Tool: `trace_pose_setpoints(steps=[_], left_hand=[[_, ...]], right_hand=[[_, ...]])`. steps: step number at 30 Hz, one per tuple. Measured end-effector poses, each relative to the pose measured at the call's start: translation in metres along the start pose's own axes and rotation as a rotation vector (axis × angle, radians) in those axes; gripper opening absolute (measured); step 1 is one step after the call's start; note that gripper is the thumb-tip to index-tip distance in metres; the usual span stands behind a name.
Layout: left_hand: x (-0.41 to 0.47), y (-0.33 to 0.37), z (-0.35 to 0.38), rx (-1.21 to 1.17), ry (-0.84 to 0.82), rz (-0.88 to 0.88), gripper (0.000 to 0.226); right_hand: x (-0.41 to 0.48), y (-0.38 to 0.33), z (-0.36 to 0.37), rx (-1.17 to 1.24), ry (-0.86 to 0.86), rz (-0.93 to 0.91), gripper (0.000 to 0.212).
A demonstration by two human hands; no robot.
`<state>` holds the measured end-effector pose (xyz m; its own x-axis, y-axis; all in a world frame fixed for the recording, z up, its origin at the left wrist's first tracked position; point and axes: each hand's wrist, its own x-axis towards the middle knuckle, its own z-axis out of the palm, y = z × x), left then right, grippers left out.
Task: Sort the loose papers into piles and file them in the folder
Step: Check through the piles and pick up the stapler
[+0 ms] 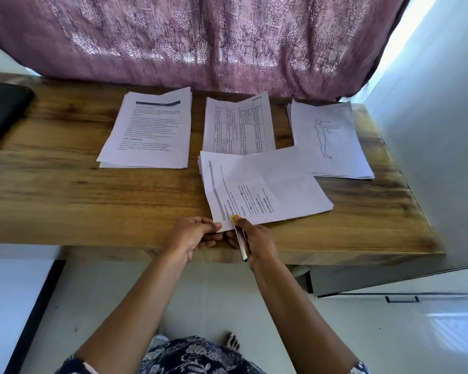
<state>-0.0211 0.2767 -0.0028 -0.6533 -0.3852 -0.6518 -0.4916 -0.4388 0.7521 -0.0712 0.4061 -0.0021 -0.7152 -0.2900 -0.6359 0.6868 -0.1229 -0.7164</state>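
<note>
Four stacks of white printed paper lie on a wooden table [65, 201] with a warm, streaky grain and a thick, square front edge. Three of them sit in a row across the upper middle of the frame. The text stack [146, 130] is on the left. The grid stack [238, 125] is in the centre, with a crease down its top sheet. The figure stack [333, 141] is on the right, topped by a line drawing of a standing body.

The near stack [268, 184] lies turned sideways at the centre of the frame, its far edge over the bottom of the grid stack and its sheets slightly fanned. The left hand [197, 234] pinches this stack's lower corner, thumb on top and curled fingers underneath. The right hand [258, 242] is wrapped around a slim metallic tool [241, 242] whose yellow tip rests on that same corner — what kind of tool cannot be told. Both bare forearms reach up from the bottom of the frame.

Behind the table hangs a mauve curtain [200, 36] of thin cloth with a pale leafy pattern. A dark flat object [3, 114] with rounded corners sits blurred at the left edge
</note>
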Motion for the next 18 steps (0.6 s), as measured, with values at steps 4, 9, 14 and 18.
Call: trace_pose_setpoints(steps=[4, 9, 14, 18], left_hand=[[-0.001, -0.001, -0.001, -0.016, -0.006, -0.014, 0.012], [0.000, 0.000, -0.002, -0.022, -0.001, -0.014, 0.013], [0.001, 0.001, 0.000, -0.024, 0.007, -0.025, 0.013], [0.001, -0.001, 0.000, -0.030, 0.015, -0.025, 0.014]], right_hand=[[0.002, 0.001, -0.002, 0.016, -0.008, 0.017, 0.018], [0.000, -0.007, -0.008, -0.003, -0.115, 0.102, 0.023], [0.002, -0.015, -0.014, -0.018, -0.192, 0.176, 0.033], [0.004, -0.014, -0.016, -0.020, -0.198, 0.198, 0.030]])
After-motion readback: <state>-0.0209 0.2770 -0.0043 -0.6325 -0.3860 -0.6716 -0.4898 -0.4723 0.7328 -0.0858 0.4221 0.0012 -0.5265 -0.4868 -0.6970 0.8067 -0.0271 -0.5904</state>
